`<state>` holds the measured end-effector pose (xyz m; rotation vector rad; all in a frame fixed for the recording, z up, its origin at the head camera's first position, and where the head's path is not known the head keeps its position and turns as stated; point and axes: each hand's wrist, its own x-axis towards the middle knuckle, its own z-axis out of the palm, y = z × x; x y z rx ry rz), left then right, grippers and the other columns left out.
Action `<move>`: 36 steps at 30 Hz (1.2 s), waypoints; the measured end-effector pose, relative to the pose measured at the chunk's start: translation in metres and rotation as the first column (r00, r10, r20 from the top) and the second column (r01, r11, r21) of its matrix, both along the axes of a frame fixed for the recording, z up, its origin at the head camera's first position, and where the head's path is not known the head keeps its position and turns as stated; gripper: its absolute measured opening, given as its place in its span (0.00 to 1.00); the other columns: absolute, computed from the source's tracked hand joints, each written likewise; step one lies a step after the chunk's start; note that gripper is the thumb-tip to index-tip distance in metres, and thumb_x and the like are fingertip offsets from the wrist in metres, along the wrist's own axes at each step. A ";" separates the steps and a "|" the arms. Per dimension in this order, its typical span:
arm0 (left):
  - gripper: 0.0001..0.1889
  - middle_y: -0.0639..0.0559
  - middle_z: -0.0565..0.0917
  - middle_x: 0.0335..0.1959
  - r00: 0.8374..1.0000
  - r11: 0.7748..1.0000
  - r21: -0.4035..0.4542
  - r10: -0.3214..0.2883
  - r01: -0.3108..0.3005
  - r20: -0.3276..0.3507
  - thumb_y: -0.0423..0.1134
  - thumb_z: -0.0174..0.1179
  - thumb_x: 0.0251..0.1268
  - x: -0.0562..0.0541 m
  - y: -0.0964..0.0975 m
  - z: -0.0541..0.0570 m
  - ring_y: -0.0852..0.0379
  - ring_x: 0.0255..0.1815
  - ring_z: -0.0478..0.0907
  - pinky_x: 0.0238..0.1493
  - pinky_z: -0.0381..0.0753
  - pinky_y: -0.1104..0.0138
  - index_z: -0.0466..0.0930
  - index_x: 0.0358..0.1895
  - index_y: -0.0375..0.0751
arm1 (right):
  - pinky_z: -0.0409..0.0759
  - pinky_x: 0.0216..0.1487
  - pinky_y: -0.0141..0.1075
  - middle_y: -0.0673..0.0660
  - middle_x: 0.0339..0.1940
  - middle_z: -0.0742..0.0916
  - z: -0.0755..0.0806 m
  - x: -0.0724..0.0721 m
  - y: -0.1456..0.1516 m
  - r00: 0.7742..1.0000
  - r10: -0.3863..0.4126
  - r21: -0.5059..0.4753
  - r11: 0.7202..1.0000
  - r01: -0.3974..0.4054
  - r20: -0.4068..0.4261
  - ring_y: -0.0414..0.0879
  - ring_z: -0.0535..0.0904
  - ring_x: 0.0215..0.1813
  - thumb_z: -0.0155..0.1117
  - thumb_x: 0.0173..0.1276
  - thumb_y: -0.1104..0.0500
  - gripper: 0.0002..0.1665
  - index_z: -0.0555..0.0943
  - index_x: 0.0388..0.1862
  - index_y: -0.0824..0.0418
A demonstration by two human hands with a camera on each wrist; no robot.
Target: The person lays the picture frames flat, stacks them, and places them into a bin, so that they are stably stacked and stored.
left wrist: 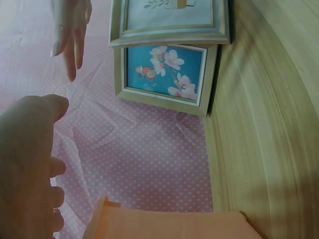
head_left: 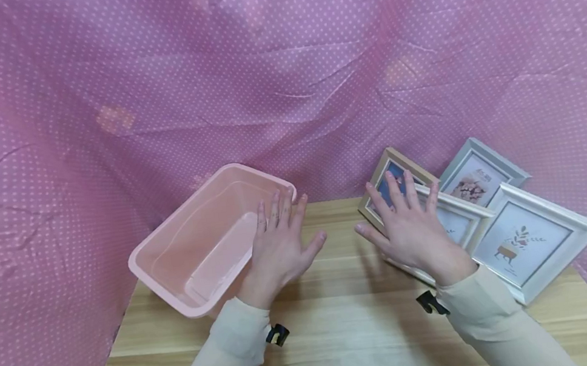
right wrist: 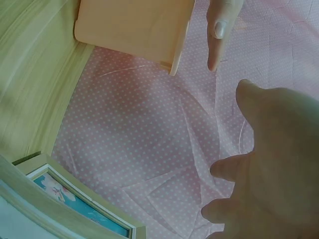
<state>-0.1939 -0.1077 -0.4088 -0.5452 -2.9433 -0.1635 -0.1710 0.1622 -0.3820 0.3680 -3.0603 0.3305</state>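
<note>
My left hand [head_left: 280, 255] hovers with spread, straight fingers over the right edge of a pink plastic basin [head_left: 160, 285], holding nothing. Several picture frames stand in a group at the right. Above them my right hand [head_left: 411, 229] spreads its fingers, also holding nothing. It partly hides a wood-coloured frame with a blue flower picture [left wrist: 164, 72] and a pale-edged frame [head_left: 458, 202] before it. A grey-blue frame [head_left: 471, 179] stands behind, and a white frame [head_left: 523, 240] with a plant-pot print leans at the far right. In the left wrist view, both hands are apart from the frames.
A light wooden table [head_left: 345, 335] lies under everything. Pink dotted cloth [head_left: 287, 86] hangs behind it and along both sides, close to the basin and the rear frames. Small black clips [head_left: 277, 334] sit at both sleeve cuffs.
</note>
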 end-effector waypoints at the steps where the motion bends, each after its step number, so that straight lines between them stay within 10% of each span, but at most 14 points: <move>1: 0.47 0.43 0.41 0.92 1.000 1.000 -0.005 0.000 0.000 -0.002 0.74 0.36 0.80 0.000 0.000 0.000 0.42 0.92 0.32 0.91 0.25 0.44 0.44 0.90 0.50 | 0.18 0.79 0.80 0.67 0.91 0.40 0.000 0.000 0.001 1.000 0.001 -0.001 1.000 -0.001 0.000 0.72 0.28 0.90 0.33 0.79 0.18 0.56 0.44 0.93 0.47; 12: 0.44 0.42 0.50 0.91 0.995 0.999 0.009 -0.034 0.035 -0.089 0.70 0.40 0.80 -0.001 0.004 -0.006 0.39 0.92 0.44 0.92 0.37 0.43 0.53 0.89 0.48 | 0.24 0.83 0.78 0.66 0.92 0.46 -0.002 0.006 0.014 0.998 0.015 -0.021 1.000 -0.016 -0.053 0.72 0.31 0.90 0.40 0.84 0.25 0.50 0.48 0.92 0.50; 19: 0.42 0.39 0.60 0.88 0.983 0.986 0.121 -0.092 0.112 -0.158 0.64 0.48 0.79 0.000 0.005 -0.009 0.36 0.88 0.58 0.88 0.62 0.45 0.60 0.86 0.43 | 0.33 0.86 0.76 0.68 0.91 0.53 -0.005 0.010 0.020 0.995 0.005 -0.091 0.996 -0.015 -0.103 0.75 0.41 0.90 0.48 0.85 0.32 0.48 0.54 0.90 0.58; 29: 0.34 0.35 0.81 0.73 0.890 0.926 0.225 -0.190 0.303 -0.415 0.52 0.60 0.73 -0.004 0.006 -0.017 0.38 0.71 0.83 0.69 0.87 0.48 0.75 0.74 0.32 | 0.58 0.86 0.70 0.67 0.85 0.69 -0.007 0.015 0.026 0.973 -0.031 -0.241 0.970 -0.025 -0.228 0.74 0.62 0.85 0.56 0.85 0.40 0.40 0.67 0.84 0.62; 36: 0.28 0.37 0.92 0.54 0.863 0.907 0.247 -0.197 0.341 -0.466 0.50 0.62 0.71 -0.004 0.007 -0.017 0.41 0.48 0.93 0.47 0.94 0.53 0.83 0.64 0.31 | 0.80 0.69 0.70 0.70 0.69 0.86 -0.012 0.016 0.030 0.920 -0.095 -0.343 0.938 -0.044 -0.380 0.72 0.83 0.68 0.64 0.81 0.48 0.28 0.81 0.71 0.63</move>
